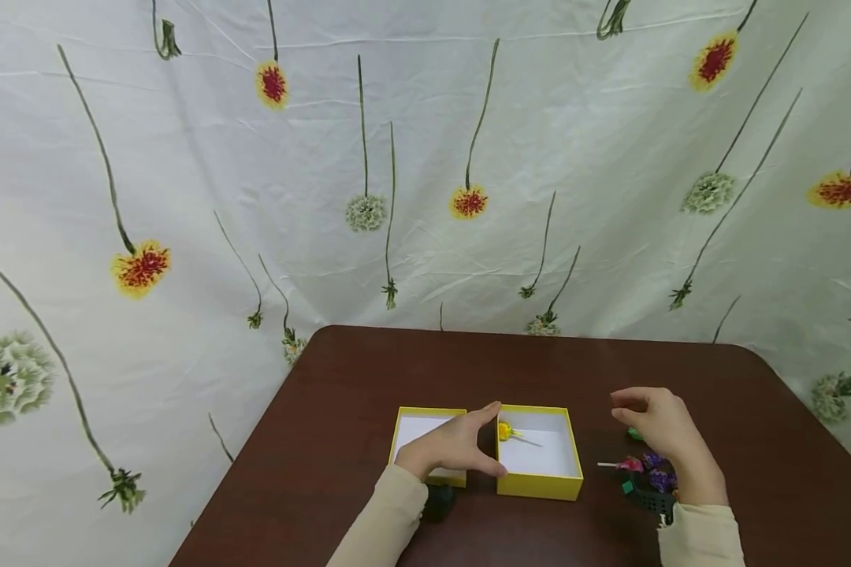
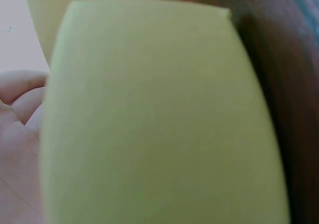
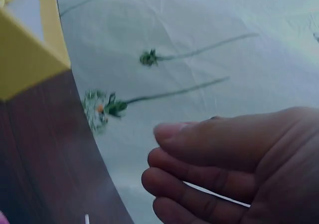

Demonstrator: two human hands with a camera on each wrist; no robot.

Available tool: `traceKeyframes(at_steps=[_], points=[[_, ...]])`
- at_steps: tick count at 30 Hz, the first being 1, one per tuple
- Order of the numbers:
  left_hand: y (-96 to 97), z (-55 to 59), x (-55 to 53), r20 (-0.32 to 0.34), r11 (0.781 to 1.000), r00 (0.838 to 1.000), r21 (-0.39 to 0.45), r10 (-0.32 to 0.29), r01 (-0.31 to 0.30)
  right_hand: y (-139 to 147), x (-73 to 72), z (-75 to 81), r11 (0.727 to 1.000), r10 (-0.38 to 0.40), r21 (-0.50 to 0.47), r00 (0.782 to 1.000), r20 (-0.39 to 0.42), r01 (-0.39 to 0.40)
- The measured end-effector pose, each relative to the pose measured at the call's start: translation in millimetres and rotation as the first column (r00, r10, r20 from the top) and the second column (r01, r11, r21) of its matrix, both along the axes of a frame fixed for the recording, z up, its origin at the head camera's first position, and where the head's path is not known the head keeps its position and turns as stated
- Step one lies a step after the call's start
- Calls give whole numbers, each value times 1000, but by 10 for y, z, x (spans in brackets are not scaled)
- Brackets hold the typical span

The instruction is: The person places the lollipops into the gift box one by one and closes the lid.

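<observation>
My left hand holds the left side of an open yellow box, fingertips at its back corner and thumb at its front corner. Inside the white-lined box lies a yellow-wrapped lollipop. To the right, my right hand hovers over the table, its fingers loosely curled towards the thumb with nothing between them. Near that hand are a pink-wrapped lollipop with a white stick, purple wrapped pieces and a green piece, partly hidden.
A second shallow yellow-rimmed box part lies left of the box, partly under my left hand. Everything stands on a dark brown table. Behind its far edge hangs a flower-patterned white cloth. A yellow side wall fills most of the left wrist view.
</observation>
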State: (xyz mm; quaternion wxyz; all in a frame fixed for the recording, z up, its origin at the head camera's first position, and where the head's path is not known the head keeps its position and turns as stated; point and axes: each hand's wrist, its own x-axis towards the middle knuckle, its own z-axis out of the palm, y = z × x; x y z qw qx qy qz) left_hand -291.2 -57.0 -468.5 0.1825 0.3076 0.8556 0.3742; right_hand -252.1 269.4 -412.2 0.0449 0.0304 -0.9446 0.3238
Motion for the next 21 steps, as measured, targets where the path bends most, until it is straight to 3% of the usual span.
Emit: traceKeyframes(at_steps=[6, 11, 15, 21], points=[[-18, 5, -8, -3, 1000, 1000, -4, -8, 8, 214, -61, -129, 998, -50, 25, 999, 8, 50], [-11, -15, -25, -2, 1000, 1000, 0, -4, 4, 257, -148, -331, 995, -86, 45, 996, -31, 87], [-9, -20, -18, -8, 1000, 1000, -8, -6, 6, 274, -186, -462, 991, -112, 70, 994, -13, 113], [-6, -25, -15, -1, 1000, 1000, -6, -1, 1, 330, -194, -551, 987, -118, 103, 993, -30, 120]])
